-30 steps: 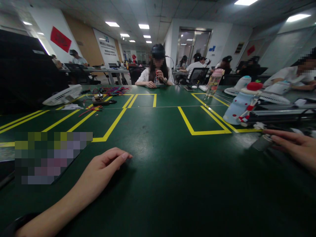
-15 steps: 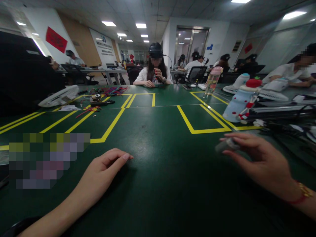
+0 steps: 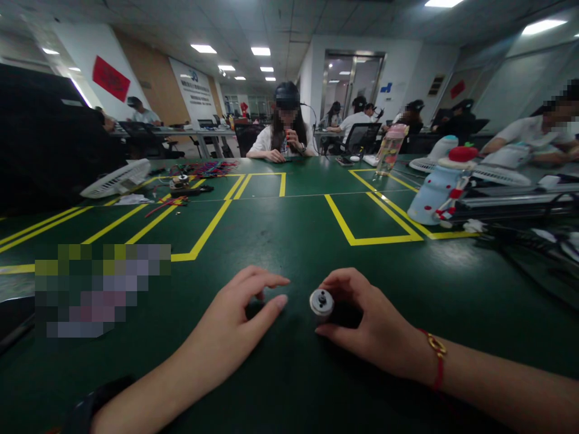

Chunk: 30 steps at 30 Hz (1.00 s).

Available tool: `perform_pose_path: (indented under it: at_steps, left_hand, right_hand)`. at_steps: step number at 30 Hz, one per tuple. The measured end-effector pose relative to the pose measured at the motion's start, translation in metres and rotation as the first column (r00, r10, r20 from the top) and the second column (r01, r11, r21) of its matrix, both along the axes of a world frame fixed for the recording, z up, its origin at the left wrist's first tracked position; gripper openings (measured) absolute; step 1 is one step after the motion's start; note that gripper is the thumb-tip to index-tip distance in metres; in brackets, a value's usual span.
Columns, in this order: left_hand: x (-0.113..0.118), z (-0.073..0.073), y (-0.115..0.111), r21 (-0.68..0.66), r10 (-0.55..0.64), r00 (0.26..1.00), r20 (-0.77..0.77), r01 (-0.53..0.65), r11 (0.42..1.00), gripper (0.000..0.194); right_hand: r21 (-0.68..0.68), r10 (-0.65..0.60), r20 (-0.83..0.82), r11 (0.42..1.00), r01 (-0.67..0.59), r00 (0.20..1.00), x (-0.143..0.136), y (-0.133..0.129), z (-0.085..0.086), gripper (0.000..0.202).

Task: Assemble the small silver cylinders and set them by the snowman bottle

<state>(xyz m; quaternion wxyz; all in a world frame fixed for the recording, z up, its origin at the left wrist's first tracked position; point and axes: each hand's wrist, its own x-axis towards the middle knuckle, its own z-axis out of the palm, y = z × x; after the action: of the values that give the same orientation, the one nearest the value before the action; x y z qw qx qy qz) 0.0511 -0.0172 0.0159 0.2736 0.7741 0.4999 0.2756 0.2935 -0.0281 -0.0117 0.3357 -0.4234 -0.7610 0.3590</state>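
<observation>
A small cylindrical metal motor (image 3: 321,303) is upright near the middle of the green table (image 3: 271,241), its round end with a short shaft facing up. My right hand (image 3: 362,319) has thumb and fingers curved around it, gripping it from the right side. Whether its base rests on the table I cannot tell. To the left of the motor, my left hand (image 3: 248,307) holds nothing, its thumb and index finger apart and pointing toward the motor without touching it.
Yellow tape (image 3: 384,240) marks areas on the table. Wires (image 3: 212,167) and a white fan (image 3: 117,179) lie at the far left. A blue bottle (image 3: 429,196), a clear bottle (image 3: 391,150) and dark cables (image 3: 520,241) are on the right. Opposite sits a person (image 3: 284,129).
My right hand has brought the motor left from the right side to the middle, turning it upright. My left hand has moved right and its fingers have spread apart.
</observation>
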Motion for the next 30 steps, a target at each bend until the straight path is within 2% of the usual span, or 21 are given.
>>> perform_pose_path:
  at_steps: [3,5,8,11,14,17,20,22,24,27,29,30]
  left_hand:
    - [0.03,0.01,-0.003,0.032,-0.115,0.991,0.071,0.113,0.993,0.023]
    - [0.041,0.014,-0.002,0.036,-0.136,0.985,0.104,0.133,0.99,0.018]
    - [0.041,0.018,0.002,0.039,-0.107,0.985,0.139,0.103,0.994,0.014]
    - [0.029,0.018,0.003,0.05,-0.031,0.987,0.16,0.023,0.998,0.014]
    - [0.019,0.01,0.003,0.012,-0.006,0.994,0.106,0.005,1.0,0.013]
    - [0.018,-0.007,0.004,-0.065,-0.062,0.998,0.009,0.063,0.996,0.012]
    - [0.021,-0.021,0.005,-0.042,-0.097,0.993,-0.067,0.095,0.995,0.012]
    - [0.022,-0.023,0.005,-0.032,-0.108,0.991,-0.083,0.106,0.994,0.012]
    - [0.02,-0.018,0.004,-0.064,-0.105,0.993,-0.055,0.102,0.993,0.016]
    - [0.004,-0.007,0.005,-0.117,-0.028,0.999,-0.015,0.026,0.993,0.03]
    - [-0.013,-0.001,0.008,-0.125,0.054,0.998,-0.024,-0.057,0.99,0.035]
    - [-0.022,0.0,0.009,-0.126,0.093,0.995,-0.032,-0.097,0.987,0.036]
  right_hand:
    - [0.003,0.005,0.023,1.0,-0.005,1.0,-0.001,0.001,0.0,0.046]
    - [-0.001,-0.001,0.019,1.0,0.001,1.0,-0.002,0.002,0.0,0.046]
    - [-0.009,-0.002,0.006,1.0,0.003,1.0,-0.003,0.003,0.001,0.049]
    - [0.012,0.012,0.029,1.0,-0.012,1.0,-0.003,0.003,0.003,0.049]
    - [0.063,0.019,0.063,0.998,-0.023,0.998,-0.003,0.003,0.005,0.046]
    - [0.074,0.025,0.055,0.997,-0.029,0.998,-0.002,0.003,0.003,0.044]
    - [0.085,0.033,0.043,0.996,-0.037,0.999,-0.003,0.002,0.001,0.052]
    - [0.097,0.046,0.056,0.994,-0.051,0.997,-0.004,0.002,0.002,0.056]
    - [0.099,0.04,0.074,0.994,-0.047,0.996,-0.001,0.003,0.004,0.054]
    - [0.117,-0.086,0.098,0.99,0.075,0.991,0.026,0.011,0.011,0.05]
    - [0.163,-0.278,0.141,0.953,0.255,0.95,0.063,0.019,0.015,0.053]
    - [0.196,-0.391,0.177,0.913,0.357,0.903,0.087,0.024,0.015,0.056]
